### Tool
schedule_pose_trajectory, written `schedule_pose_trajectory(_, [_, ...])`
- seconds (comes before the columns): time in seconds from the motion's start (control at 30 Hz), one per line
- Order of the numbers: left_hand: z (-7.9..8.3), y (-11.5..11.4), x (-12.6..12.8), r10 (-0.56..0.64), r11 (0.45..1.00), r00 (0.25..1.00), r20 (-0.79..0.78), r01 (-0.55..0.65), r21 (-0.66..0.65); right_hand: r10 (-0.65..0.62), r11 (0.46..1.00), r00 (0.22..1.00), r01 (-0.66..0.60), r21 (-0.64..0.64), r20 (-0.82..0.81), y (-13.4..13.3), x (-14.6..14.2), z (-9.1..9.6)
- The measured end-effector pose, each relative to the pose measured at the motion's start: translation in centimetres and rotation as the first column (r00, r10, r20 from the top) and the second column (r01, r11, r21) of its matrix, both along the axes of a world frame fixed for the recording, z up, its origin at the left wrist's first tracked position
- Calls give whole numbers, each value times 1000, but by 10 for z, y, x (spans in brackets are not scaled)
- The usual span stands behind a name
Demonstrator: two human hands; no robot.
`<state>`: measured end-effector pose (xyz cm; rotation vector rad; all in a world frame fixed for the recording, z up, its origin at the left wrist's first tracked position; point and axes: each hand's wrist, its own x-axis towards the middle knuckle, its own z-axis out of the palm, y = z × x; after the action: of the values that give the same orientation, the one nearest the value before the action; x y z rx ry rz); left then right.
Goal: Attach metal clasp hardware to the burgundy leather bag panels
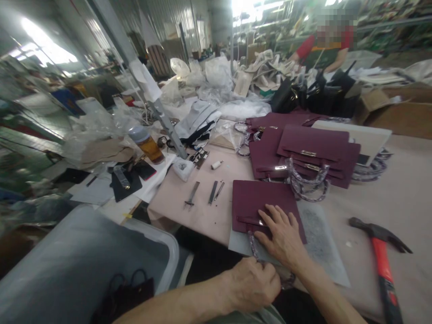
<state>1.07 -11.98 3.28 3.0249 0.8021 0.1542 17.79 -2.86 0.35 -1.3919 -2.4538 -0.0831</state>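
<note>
Lying flat, the burgundy bag [251, 198] bears spread right fingers [274, 216]; left fingers [269, 273] clench its plastic-wrapped handle [252, 243].

Left fingers [269, 272] curled, right fingers [273, 215] spread

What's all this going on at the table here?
A person's right hand lies spread on a burgundy handbag at the near edge of the table. The left hand is curled by its wrapped handle; what it grips is hidden. More burgundy handbags are piled beyond, and a claw hammer lies to the right.
</note>
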Motion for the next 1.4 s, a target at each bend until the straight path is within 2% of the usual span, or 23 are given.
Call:
schedule_pose_trajectory(0.13, [-5, 0, -8, 27, 998, 999, 35, -25, -63, -16, 1000, 1000, 17, -9, 20, -2, -6, -1])
schedule_pose_trajectory(0.23, [-4, 2, -20, 80, 982, 969, 235, -36, -185, -16, 1000, 1000, 16, 3, 11, -3, -5, -3])
schedule_pose_trajectory(0.3, [1, 10, -35, 194, 964, 886, 422, -92, -249, -3, 1000, 1000, 3, 21, -9, -2, -4, -6])
schedule_pose_trajectory(0.37, [7, 29, -56, 385, 918, 758, 526, -257, -301, 5, 999, 999, -4, 42, -31, 0, -2, -9])
schedule_pose_trajectory(0.4, [11, 43, -68, 499, 866, 689, 525, -378, -327, 7, 999, 999, -5, 52, -42, 1, -2, -11])
schedule_pose_trajectory(0.43, [13, 58, -82, 615, 788, 618, 489, -509, -348, 10, 998, 999, -7, 61, -51, 2, -2, -12])
schedule_pose_trajectory(0.5, [17, 92, -110, 821, 565, 470, 324, -748, -348, 20, 997, 998, -15, 80, -65, 4, -2, -13])
schedule_pose_trajectory(0.53, [18, 108, -124, 891, 451, 397, 220, -825, -340, 26, 996, 997, -20, 91, -70, 5, -2, -13])
schedule_pose_trajectory(0.57, [18, 123, -136, 933, 360, 339, 120, -875, -324, 30, 995, 997, -23, 101, -72, 5, -2, -13])
schedule_pose_trajectory(0.6, [18, 136, -146, 953, 298, 301, 37, -905, -303, 32, 994, 997, -24, 110, -72, 6, -3, -12])
schedule_pose_trajectory(0.63, [17, 146, -155, 960, 257, 278, -34, -923, -285, 31, 993, 997, -23, 115, -72, 5, -3, -12])
schedule_pose_trajectory(0.7, [16, 159, -169, 959, 215, 252, -129, -945, -247, 27, 994, 997, -19, 111, -70, 4, -3, -11])
schedule_pose_trajectory(0.8, [15, 161, -186, 949, 181, 225, -222, -963, -201, 13, 997, 997, -8, 77, -73, 2, -2, -10])
schedule_pose_trajectory(0.9, [13, 158, -200, 918, 143, 212, -334, -965, -221, -6, 999, 997, 9, 33, -75, 1, -2, -9])
schedule_pose_trajectory(1.0, [11, 159, -209, 896, 121, 225, -383, -953, -279, -14, 1000, 997, 14, -5, -77, 1, -3, -8])
schedule_pose_trajectory(1.17, [9, 161, -212, 912, 108, 246, -329, -916, -386, -24, 999, 996, 21, -41, -86, 0, -2, -8])
schedule_pose_trajectory(1.23, [11, 157, -209, 934, 87, 258, -247, -834, -545, -25, 999, 995, 21, -49, -92, -1, -2, -7])
schedule_pose_trajectory(1.27, [12, 155, -205, 953, 67, 251, -170, -723, -688, -25, 999, 995, 20, -50, -95, -1, -2, -7])
schedule_pose_trajectory(1.3, [13, 152, -199, 972, 57, 221, -78, -545, -836, -24, 998, 995, 19, -51, -97, -1, -2, -7])
schedule_pose_trajectory(1.33, [13, 149, -192, 986, 64, 166, 11, -318, -946, -24, 998, 995, 19, -52, -99, -1, -2, -7])
schedule_pose_trajectory(1.4, [13, 144, -173, 992, 121, 33, 124, 102, -987, -27, 998, 994, 21, -54, -102, -1, -2, -7])
